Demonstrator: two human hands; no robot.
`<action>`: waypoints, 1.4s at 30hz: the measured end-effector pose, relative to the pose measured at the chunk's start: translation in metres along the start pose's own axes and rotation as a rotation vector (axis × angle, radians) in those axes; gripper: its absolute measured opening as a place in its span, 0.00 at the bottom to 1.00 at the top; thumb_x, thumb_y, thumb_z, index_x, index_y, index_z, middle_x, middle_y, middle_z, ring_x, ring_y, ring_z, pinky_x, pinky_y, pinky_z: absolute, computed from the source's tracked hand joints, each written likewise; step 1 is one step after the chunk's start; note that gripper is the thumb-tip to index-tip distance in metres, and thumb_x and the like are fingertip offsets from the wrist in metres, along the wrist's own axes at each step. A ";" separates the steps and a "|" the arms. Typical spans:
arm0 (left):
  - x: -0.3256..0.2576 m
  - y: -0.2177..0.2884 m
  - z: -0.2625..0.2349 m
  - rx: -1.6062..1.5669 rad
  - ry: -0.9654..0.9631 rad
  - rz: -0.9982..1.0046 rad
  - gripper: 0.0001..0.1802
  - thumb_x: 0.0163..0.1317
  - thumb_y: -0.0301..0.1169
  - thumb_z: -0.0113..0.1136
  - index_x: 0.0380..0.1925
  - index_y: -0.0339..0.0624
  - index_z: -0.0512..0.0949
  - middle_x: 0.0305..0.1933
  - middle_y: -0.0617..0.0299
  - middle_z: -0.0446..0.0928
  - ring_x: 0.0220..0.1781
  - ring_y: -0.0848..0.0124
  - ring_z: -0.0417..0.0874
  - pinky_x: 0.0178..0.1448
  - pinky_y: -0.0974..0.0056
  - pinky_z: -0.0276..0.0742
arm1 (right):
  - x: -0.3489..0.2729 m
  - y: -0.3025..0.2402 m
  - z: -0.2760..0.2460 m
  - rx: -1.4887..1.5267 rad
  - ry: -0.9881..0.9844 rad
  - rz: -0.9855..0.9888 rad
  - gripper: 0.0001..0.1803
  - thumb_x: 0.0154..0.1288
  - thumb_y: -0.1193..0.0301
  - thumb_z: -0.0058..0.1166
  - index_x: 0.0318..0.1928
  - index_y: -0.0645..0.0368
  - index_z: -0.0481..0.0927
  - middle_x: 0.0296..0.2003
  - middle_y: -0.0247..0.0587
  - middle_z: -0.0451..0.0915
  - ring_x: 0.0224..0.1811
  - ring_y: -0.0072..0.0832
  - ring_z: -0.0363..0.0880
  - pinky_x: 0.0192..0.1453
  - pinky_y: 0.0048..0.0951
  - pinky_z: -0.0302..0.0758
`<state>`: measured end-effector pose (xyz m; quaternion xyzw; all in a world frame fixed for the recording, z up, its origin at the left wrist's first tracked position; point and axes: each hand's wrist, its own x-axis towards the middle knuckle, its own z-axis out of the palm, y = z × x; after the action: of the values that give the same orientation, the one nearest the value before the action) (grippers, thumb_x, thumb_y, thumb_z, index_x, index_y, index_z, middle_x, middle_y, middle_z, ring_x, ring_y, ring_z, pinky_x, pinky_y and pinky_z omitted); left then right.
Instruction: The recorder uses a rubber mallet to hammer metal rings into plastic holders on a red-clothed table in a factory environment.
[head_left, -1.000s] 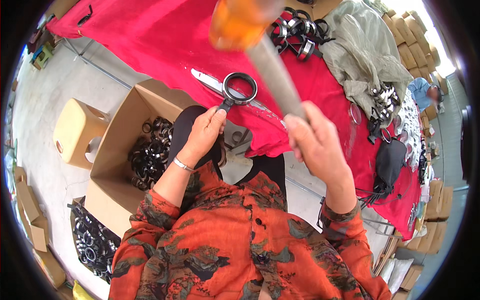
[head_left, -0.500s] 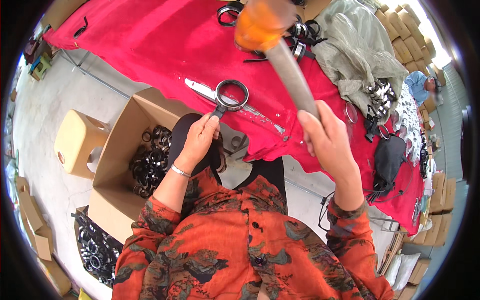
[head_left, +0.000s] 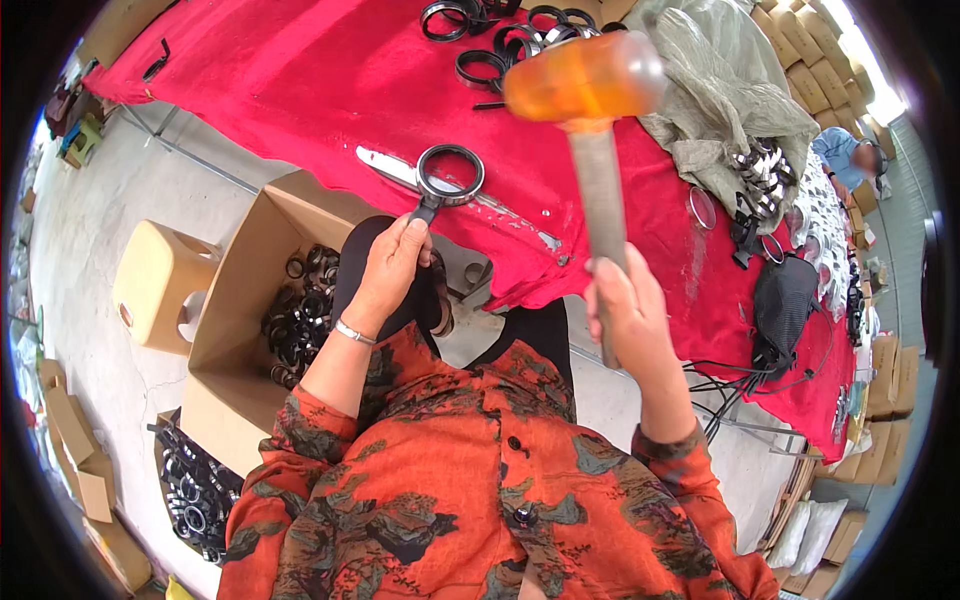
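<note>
Gripping the grey handle of an orange-headed mallet (head_left: 584,78), the right hand (head_left: 632,318) is clenched low on the shaft, so the translucent amber head stands well above the fist, over the red cloth of the table (head_left: 300,90). The left hand (head_left: 390,265) is closed on a short dark stem at the near edge of the table; from that stem a black ring (head_left: 450,174) with a metal rim reaches forward and lies flat on the cloth, just beyond the fingertips. The mallet head hangs to the right of the ring and apart from it.

The stem itself is mostly covered by the left fingers, so how it joins the ring is hard to make out. A flat metal strip (head_left: 400,170) lies under or just behind the ring; which one cannot be told. The lower end of the mallet handle is hidden by the right palm.

The ring is round, thin-walled and open in the middle, red showing through it. More dark rings (head_left: 520,30) lie piled at the far side of the table, and an open cardboard box (head_left: 235,310) by the left forearm holds others. A plastic stool (head_left: 160,285) stands beside the box.
</note>
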<state>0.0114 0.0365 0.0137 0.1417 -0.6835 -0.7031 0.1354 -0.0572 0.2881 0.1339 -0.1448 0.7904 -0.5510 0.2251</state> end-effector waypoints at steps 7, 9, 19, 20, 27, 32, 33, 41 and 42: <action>0.001 -0.002 -0.002 -0.024 0.001 0.006 0.19 0.72 0.43 0.46 0.28 0.40 0.70 0.24 0.68 0.68 0.27 0.78 0.69 0.34 0.71 0.68 | 0.012 -0.014 -0.008 0.112 -0.138 0.264 0.19 0.70 0.54 0.47 0.36 0.58 0.69 0.19 0.31 0.70 0.15 0.18 0.67 0.18 0.22 0.66; -0.002 -0.006 -0.001 -0.028 0.001 0.020 0.19 0.72 0.43 0.46 0.28 0.40 0.70 0.24 0.68 0.68 0.27 0.79 0.69 0.34 0.71 0.68 | -0.003 -0.023 -0.007 0.053 -0.053 0.054 0.18 0.70 0.55 0.47 0.36 0.58 0.69 0.19 0.29 0.70 0.16 0.15 0.67 0.18 0.21 0.65; -0.003 -0.003 0.003 0.025 0.049 0.007 0.21 0.71 0.45 0.47 0.29 0.37 0.71 0.24 0.66 0.70 0.27 0.78 0.71 0.33 0.70 0.70 | -0.012 0.010 0.015 -0.495 -0.002 -0.235 0.17 0.64 0.62 0.58 0.38 0.64 0.69 0.23 0.55 0.75 0.25 0.52 0.77 0.28 0.40 0.72; -0.001 -0.004 0.005 0.034 0.064 0.029 0.20 0.72 0.46 0.45 0.29 0.41 0.71 0.23 0.68 0.70 0.24 0.80 0.69 0.28 0.73 0.65 | -0.012 0.003 0.014 -0.497 -0.012 -0.308 0.17 0.64 0.63 0.58 0.41 0.64 0.70 0.23 0.53 0.76 0.24 0.49 0.78 0.27 0.37 0.72; 0.004 -0.006 0.006 0.069 0.053 0.001 0.23 0.70 0.47 0.48 0.31 0.36 0.72 0.22 0.64 0.71 0.25 0.75 0.73 0.33 0.67 0.71 | 0.024 0.003 0.046 -0.881 -0.076 -0.356 0.20 0.65 0.58 0.54 0.36 0.64 0.68 0.23 0.58 0.76 0.28 0.56 0.78 0.30 0.48 0.71; 0.009 -0.023 0.009 0.071 0.099 0.106 0.23 0.70 0.47 0.48 0.28 0.36 0.72 0.20 0.62 0.71 0.23 0.74 0.72 0.31 0.65 0.69 | 0.030 -0.022 0.042 -0.631 -0.206 -0.300 0.21 0.67 0.56 0.52 0.38 0.64 0.68 0.23 0.59 0.76 0.29 0.58 0.78 0.31 0.48 0.71; 0.009 -0.024 0.009 0.098 0.107 0.109 0.23 0.70 0.46 0.48 0.27 0.36 0.72 0.19 0.61 0.71 0.22 0.73 0.72 0.30 0.65 0.69 | 0.028 -0.033 0.041 -0.638 -0.209 -0.302 0.21 0.67 0.56 0.52 0.38 0.64 0.68 0.23 0.59 0.76 0.29 0.58 0.78 0.31 0.48 0.71; 0.007 -0.014 0.014 0.174 0.152 0.162 0.21 0.69 0.44 0.50 0.27 0.35 0.70 0.20 0.51 0.69 0.22 0.59 0.70 0.31 0.59 0.68 | 0.053 -0.014 0.044 -0.860 -0.044 -0.332 0.22 0.69 0.56 0.51 0.33 0.65 0.67 0.19 0.54 0.74 0.20 0.40 0.78 0.25 0.37 0.72; 0.004 -0.015 0.014 0.171 0.142 0.144 0.22 0.68 0.44 0.50 0.27 0.35 0.70 0.20 0.49 0.68 0.22 0.57 0.69 0.31 0.58 0.67 | 0.053 -0.024 0.042 -0.664 -0.105 -0.140 0.22 0.69 0.55 0.51 0.33 0.65 0.67 0.19 0.50 0.74 0.19 0.35 0.76 0.23 0.36 0.72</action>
<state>0.0024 0.0486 -0.0009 0.1527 -0.7381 -0.6190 0.2208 -0.0811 0.2206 0.1338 -0.2923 0.9022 -0.2696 0.1674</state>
